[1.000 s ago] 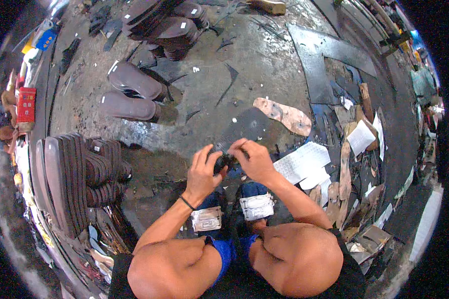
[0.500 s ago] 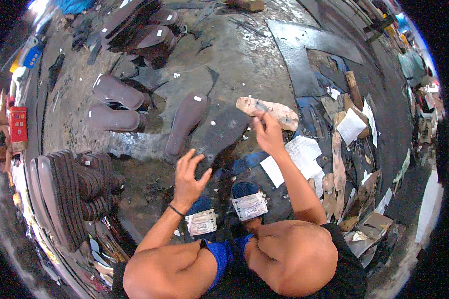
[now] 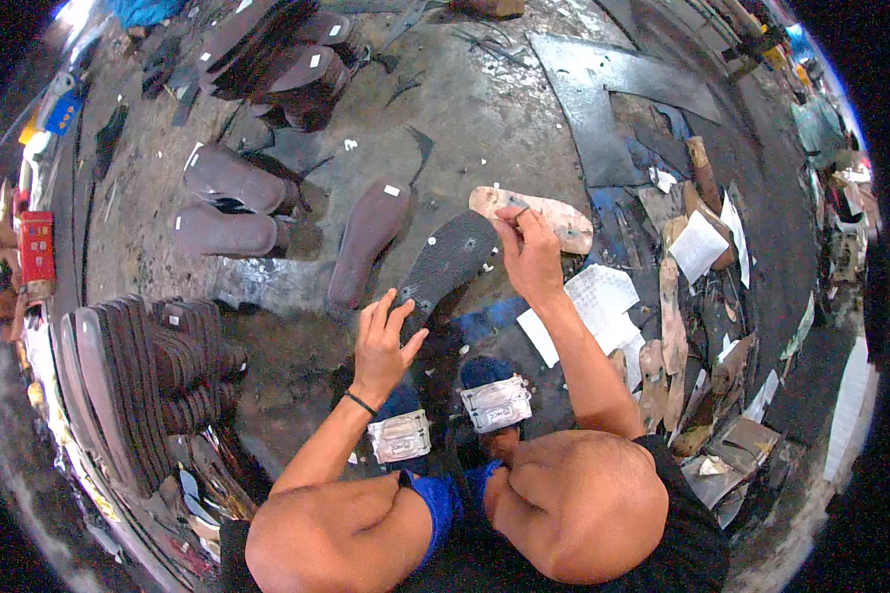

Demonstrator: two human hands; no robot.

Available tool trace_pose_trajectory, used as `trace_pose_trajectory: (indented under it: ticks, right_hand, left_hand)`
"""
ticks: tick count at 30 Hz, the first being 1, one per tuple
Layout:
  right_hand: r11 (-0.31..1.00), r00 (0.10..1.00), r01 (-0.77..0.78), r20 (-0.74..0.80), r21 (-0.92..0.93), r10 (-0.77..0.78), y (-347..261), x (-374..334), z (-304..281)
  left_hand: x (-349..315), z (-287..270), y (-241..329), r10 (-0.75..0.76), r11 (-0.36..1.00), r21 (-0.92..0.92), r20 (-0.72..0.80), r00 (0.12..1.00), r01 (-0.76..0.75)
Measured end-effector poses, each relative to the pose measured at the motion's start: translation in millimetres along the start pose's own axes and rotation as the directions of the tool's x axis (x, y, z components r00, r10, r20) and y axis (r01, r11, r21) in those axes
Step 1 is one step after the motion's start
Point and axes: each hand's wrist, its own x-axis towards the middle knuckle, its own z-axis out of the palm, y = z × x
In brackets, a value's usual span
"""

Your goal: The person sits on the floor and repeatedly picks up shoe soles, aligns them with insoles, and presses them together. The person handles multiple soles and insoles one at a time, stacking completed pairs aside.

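A dark grey textured shoe sole (image 3: 448,259) lies slantwise on the floor in front of me, with a small white spot on it. At its far right end, my right hand (image 3: 532,255) is closed, thumb and fingertips pinching the edge. My left hand (image 3: 380,346) is open beside the near end, its fingers spread and the fingertips close to the edge; whether they touch it I cannot tell. A pale sole-shaped template (image 3: 559,225) lies just beyond my right fingers, partly covered by them. Left of the grey sole lies a brown sole (image 3: 370,237) with a white sticker.
Two brown soles (image 3: 229,235) lie farther left. Stacks of brown soles stand at near left (image 3: 119,395) and far left (image 3: 302,84). A black cut sheet (image 3: 588,109) lies at far right. White papers (image 3: 598,306) and scraps cover the right side. My slippered feet (image 3: 494,400) are close by.
The dark grey sole, blurred before, now shows sharply and has shifted slightly right. My right hand has moved a little right with it. My left hand stays by its near end, fingers spread.
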Motion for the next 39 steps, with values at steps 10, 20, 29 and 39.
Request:
trace_pose_trajectory:
  ticks: [10,20,29,39]
  right_hand:
    - [0.98,0.926,0.011,0.367,0.198,-0.085,-56.8,-24.6,48.5]
    - [0.98,0.929,-0.03,0.367,0.196,-0.045,-46.6,-55.2,30.1]
    - [0.952,0.979,-0.203,0.039,0.229,0.199,-14.2,-23.5,-5.7]
    - [0.989,0.986,-0.148,0.079,-0.021,0.149,56.2,-19.3,18.7]
  left_hand:
    - [3.2,7.4,2.2,0.032,0.999,-0.01,-0.003,0.999,-0.032]
    - [9.7,2.7,8.7,0.024,0.999,-0.026,0.011,1.0,-0.023]
    - [38.9,-37.8,-35.8,-0.199,0.98,0.006,-0.132,0.971,0.201]
    - [4.5,18.5,-1.0,-0.041,0.997,-0.059,0.038,0.998,0.043]
